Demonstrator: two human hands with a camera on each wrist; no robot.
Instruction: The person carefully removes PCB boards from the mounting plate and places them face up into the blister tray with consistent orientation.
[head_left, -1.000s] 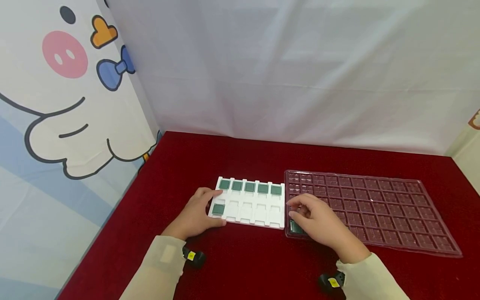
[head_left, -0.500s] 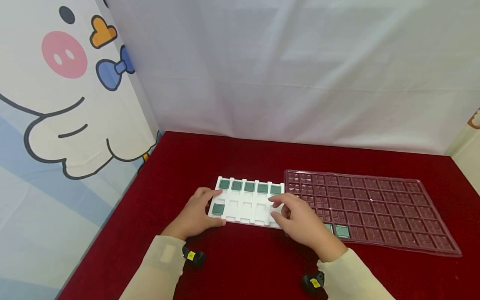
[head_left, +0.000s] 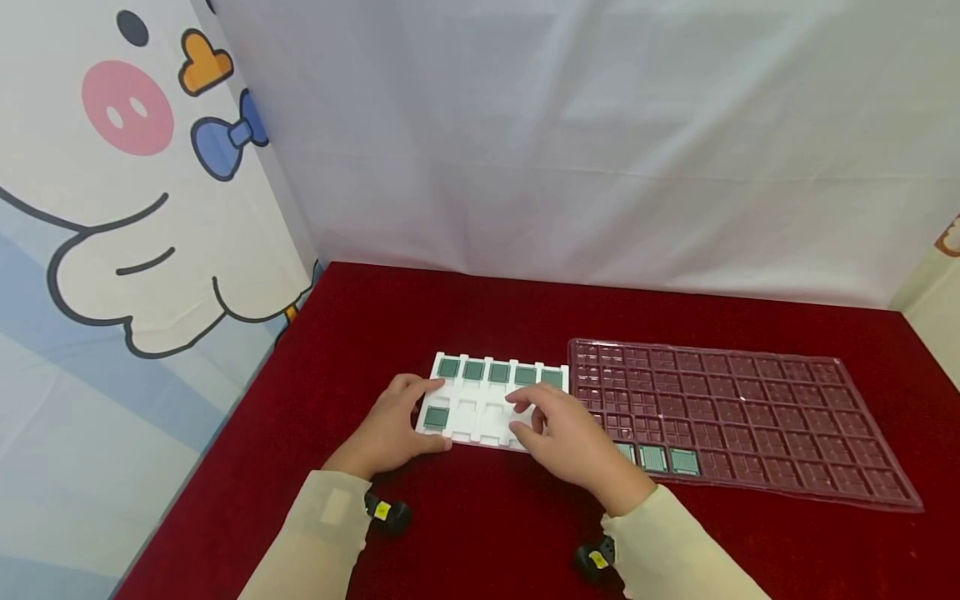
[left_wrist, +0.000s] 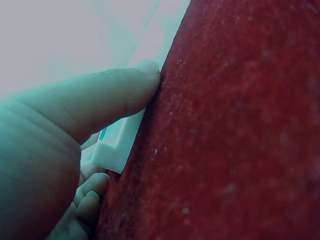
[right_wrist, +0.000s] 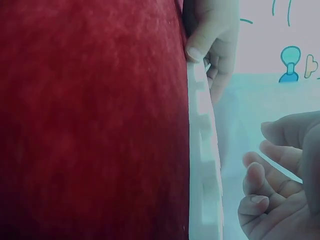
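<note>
My left hand [head_left: 386,427] holds the left end of a white plastic tray [head_left: 480,393], thumb along its front edge and fingers at its far side. Green square chips [head_left: 498,372] fill the tray's back row, and one more chip [head_left: 437,417] lies at its front left. Above the tray's right part hovers my right hand [head_left: 564,432], fingers bent and thumb facing the index finger. In the right wrist view the thumb tip [right_wrist: 270,131] stays slightly apart from the fingers; I cannot tell if a chip is between them.
A clear, purplish compartment tray [head_left: 742,408] lies close to the white tray's right end. Several green chips [head_left: 684,461] sit in its front row, partly behind my right wrist. Red cloth [head_left: 450,533] covers the table, with a white curtain [head_left: 570,150] behind.
My right hand has moved left from the purplish tray's left end to over the white tray, uncovering chips in the purplish tray's front row. My left hand has stayed in place.
</note>
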